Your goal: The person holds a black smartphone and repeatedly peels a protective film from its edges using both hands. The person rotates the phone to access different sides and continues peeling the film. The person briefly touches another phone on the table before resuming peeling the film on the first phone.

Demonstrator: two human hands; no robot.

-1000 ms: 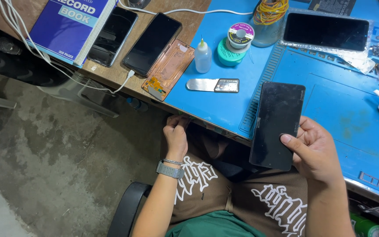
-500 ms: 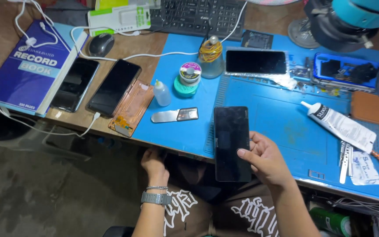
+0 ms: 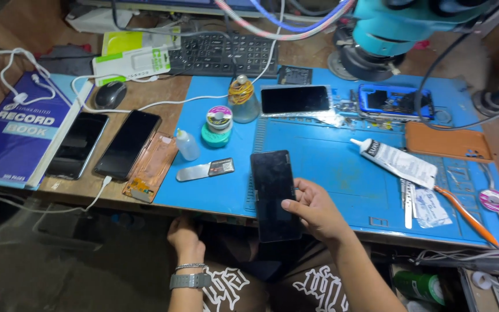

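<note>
Four dark phones (image 3: 275, 193): one in right hand (image 3: 314, 209), three lying flat.

Right hand (image 3: 313, 211) fingers curled in a grip, left hand (image 3: 185, 237) lowered, wrist banded

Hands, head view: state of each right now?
Left hand: at the desk's front edge, fingers tucked under it; holding anything cannot be told.
Right hand: closed on a black smartphone, screen up, over the blue mat.
</note>
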